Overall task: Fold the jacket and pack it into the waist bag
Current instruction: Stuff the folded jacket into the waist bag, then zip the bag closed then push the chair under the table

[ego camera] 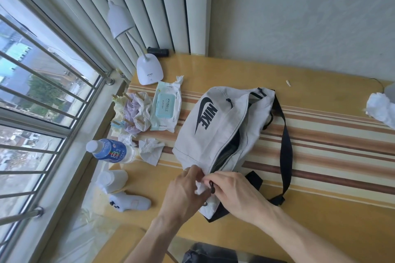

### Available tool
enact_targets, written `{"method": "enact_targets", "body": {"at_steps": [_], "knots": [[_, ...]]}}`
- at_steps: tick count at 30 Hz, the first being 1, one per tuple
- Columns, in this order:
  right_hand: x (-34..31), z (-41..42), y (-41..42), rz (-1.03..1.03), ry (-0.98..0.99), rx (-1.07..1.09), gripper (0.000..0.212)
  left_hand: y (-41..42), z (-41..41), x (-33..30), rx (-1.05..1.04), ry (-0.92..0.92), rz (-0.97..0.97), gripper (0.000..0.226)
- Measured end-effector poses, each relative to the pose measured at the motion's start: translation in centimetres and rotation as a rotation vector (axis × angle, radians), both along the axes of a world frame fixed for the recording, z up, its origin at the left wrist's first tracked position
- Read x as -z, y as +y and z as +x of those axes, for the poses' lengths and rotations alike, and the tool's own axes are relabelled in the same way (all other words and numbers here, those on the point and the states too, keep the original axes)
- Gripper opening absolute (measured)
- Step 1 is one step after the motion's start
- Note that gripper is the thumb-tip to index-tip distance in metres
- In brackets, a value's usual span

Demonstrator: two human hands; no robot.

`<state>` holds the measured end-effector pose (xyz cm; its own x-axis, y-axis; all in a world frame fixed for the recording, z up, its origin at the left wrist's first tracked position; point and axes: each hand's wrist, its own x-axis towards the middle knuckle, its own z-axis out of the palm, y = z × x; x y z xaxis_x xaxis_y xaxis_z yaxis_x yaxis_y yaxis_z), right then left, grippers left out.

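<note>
1. A white waist bag (222,126) with a black logo lies mid-frame on the yellow table (320,230), over a striped cloth (342,145).
2. Its main zipper gapes, showing a dark interior; the black strap (286,143) loops to its right.
3. Low in the frame, the left hand (183,192) pinches the bag's near end, and the right hand (237,194) grips a black zipper pull (211,187).
4. At left stand a desk lamp (147,68), a wipes pack (165,107) and a bottle (111,151).
</note>
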<state>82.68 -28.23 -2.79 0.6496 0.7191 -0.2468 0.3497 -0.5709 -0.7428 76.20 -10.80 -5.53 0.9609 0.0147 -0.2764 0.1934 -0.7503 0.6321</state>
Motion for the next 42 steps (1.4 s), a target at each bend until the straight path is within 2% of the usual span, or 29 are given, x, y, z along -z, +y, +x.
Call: {"method": "enact_targets", "body": {"at_steps": [2, 6, 12, 17, 21, 23, 26, 29, 31, 36, 39, 42], "knots": [[-1.3, 0.8, -0.2, -0.013, -0.031, 0.003, 0.020, -0.4, 0.9, 0.5, 0.039, -0.091, 0.042, 0.021], [-2.9, 3.5, -1.0, -0.079, -0.148, 0.032, 0.016, -0.5, 0.5, 0.7, 0.103, -0.185, 0.129, 0.023], [-1.3, 10.3, -2.8, -0.254, -0.295, 0.086, 0.033, -0.9, -1.0, 1.1, 0.095, -0.123, 0.142, 0.027], [-0.1, 18.6, -4.2, -0.407, -0.407, 0.214, 0.044, -0.8, -1.5, 1.7, 0.074, -0.076, 0.148, 0.026], [0.2, 24.8, -5.8, -0.499, -0.394, 0.363, 0.044, -0.2, -2.1, 1.9, 0.068, -0.068, 0.173, 0.024], [-0.1, 27.5, -6.6, -0.544, -0.367, 0.446, 0.033, 0.1, -2.2, 1.7, 0.047, -0.074, 0.163, 0.025], [0.5, 28.7, -6.3, -0.478, -0.296, 0.592, 0.033, 0.2, -1.6, 1.6, 0.036, -0.082, 0.199, 0.026], [1.1, 27.5, -5.1, -0.312, -0.230, 0.728, 0.034, 0.1, -1.3, 2.5, 0.038, -0.044, 0.232, 0.028], [1.3, 25.5, -4.9, -0.289, -0.205, 0.729, 0.032, 0.2, -1.7, 3.2, 0.023, 0.002, 0.221, 0.032], [1.9, 16.3, -4.9, -0.327, -0.188, 0.484, 0.052, -0.3, -2.3, 3.9, -0.018, 0.036, 0.194, 0.042], [2.4, 8.8, -4.8, -0.318, -0.036, 0.352, 0.065, -0.8, -3.0, 3.4, -0.060, 0.057, 0.175, 0.044], [2.7, 1.5, -4.6, -0.353, 0.078, 0.320, 0.065, -1.5, -4.5, 2.5, -0.126, 0.083, 0.165, 0.045]]}}
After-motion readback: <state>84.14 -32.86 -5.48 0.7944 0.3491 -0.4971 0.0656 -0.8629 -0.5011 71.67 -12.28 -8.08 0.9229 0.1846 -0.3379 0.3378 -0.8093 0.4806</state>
